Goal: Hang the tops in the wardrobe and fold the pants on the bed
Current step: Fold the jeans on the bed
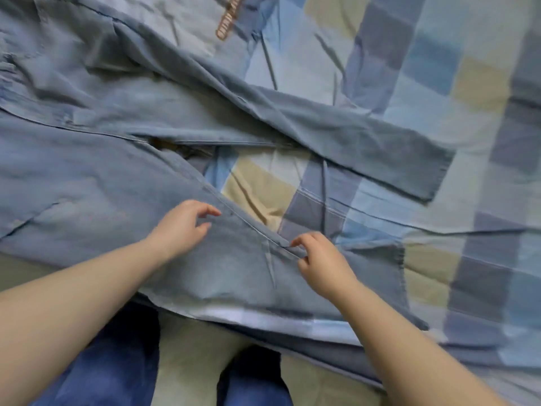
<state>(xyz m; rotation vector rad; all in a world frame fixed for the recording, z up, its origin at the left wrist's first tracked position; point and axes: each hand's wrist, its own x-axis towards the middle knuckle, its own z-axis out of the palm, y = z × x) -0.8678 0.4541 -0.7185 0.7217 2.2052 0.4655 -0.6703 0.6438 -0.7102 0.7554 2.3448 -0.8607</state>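
Note:
A pair of blue-grey denim pants [123,177] lies spread across the bed, waist toward the left, its two legs splayed apart toward the right. The far leg ends at a frayed hem [439,174]; the near leg runs along the bed's front edge. My left hand [181,227] rests on the near leg with its fingers loosely curled, holding nothing. My right hand [319,262] pinches the inner seam of the near leg between thumb and fingers.
The bed carries a checked cover [439,68] in blue, grey and beige squares. A light blue garment with a brown printed strip [228,19] lies at the back. The bed's front edge [263,317] runs just above my legs in blue jeans [111,376].

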